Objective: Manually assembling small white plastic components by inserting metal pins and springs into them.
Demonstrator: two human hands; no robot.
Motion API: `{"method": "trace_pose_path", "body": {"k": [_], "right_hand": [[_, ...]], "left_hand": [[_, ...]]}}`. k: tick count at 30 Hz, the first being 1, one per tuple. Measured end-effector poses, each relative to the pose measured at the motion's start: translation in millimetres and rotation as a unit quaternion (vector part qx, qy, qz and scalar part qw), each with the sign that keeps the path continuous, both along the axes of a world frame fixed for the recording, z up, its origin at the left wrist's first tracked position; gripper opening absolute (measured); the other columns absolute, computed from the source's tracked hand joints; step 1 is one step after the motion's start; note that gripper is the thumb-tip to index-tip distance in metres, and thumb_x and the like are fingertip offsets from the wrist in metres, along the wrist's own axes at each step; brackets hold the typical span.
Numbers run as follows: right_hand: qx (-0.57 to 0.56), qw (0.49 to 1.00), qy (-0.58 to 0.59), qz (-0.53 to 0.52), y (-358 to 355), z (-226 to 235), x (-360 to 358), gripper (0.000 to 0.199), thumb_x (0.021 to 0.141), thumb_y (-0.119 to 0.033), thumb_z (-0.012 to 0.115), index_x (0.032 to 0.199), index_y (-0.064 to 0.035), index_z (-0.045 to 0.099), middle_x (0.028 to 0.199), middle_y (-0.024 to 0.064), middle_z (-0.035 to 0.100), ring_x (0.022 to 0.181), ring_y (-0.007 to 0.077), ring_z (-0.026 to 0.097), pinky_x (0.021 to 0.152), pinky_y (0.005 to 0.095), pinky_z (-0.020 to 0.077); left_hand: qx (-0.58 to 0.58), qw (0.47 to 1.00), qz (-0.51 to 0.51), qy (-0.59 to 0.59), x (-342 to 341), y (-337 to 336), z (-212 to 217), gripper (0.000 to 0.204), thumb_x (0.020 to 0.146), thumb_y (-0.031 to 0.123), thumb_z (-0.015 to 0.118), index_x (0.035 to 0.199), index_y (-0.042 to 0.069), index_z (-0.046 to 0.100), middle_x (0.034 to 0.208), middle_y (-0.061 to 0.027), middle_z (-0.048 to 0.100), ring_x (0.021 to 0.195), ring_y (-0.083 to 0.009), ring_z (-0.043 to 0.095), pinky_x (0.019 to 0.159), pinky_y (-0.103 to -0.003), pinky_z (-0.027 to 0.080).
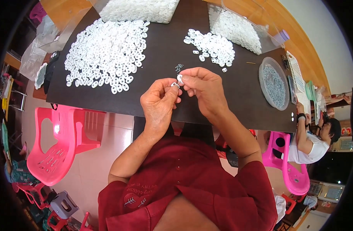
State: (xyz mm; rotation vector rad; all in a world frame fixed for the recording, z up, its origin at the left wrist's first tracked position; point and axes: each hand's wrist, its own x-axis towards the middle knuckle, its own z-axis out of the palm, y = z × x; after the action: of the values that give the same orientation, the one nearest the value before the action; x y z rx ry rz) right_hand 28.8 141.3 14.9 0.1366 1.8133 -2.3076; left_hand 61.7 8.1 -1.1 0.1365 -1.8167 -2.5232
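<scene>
My left hand (158, 103) pinches a small white oval piece with holes (175, 84) between thumb and fingertips. Close beside it, my right hand (207, 90) grips another small white piece (180, 78). The two pieces nearly meet above the dark table; whether they touch I cannot tell. Just beyond my fingertips lies a little heap of small grey parts (179, 68). To the left spreads a big pile of white oval two-holed pieces (107, 52). A smaller pile of white pieces (215, 48) is at the back right.
Clear boxes of white pieces (140, 9) (238, 30) stand at the far edge. A round tub (264, 86) on the right holds many slim grey parts. Pink chairs (57, 138) flank the dark table (161, 42). Another person in white (309, 144) sits at the right.
</scene>
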Motion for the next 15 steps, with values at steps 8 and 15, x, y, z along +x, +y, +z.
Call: {"method": "trace_pose_path", "body": {"k": [8, 15], "right_hand": [[0.043, 0.995, 0.077, -0.038, -7, -4, 9, 0.015, 0.079, -0.005, 0.064, 0.093, 0.0021, 0.065, 0.079, 0.0039, 0.064, 0.065, 0.0055, 0.053, 0.056, 0.0184, 0.0398], [0.091, 0.983, 0.151, -0.045, -5, -10, 12, 0.014, 0.082, -0.002, 0.062, 0.095, 0.0034, 0.064, 0.079, 0.0021, 0.064, 0.071, 0.0048, 0.055, 0.065, 0.0187, 0.0441]], "left_hand": [[-0.001, 1.000, 0.010, -0.003, 0, 0, -2, 0.013, 0.086, 0.005, 0.058, 0.095, -0.004, 0.061, 0.075, -0.0068, 0.063, 0.058, -0.0080, 0.056, 0.050, -0.019, 0.043], [-0.012, 1.000, 0.010, 0.001, 1, 1, -3, 0.010, 0.086, 0.004, 0.057, 0.093, -0.002, 0.061, 0.074, -0.0036, 0.062, 0.059, -0.0057, 0.055, 0.049, -0.018, 0.042]]}}
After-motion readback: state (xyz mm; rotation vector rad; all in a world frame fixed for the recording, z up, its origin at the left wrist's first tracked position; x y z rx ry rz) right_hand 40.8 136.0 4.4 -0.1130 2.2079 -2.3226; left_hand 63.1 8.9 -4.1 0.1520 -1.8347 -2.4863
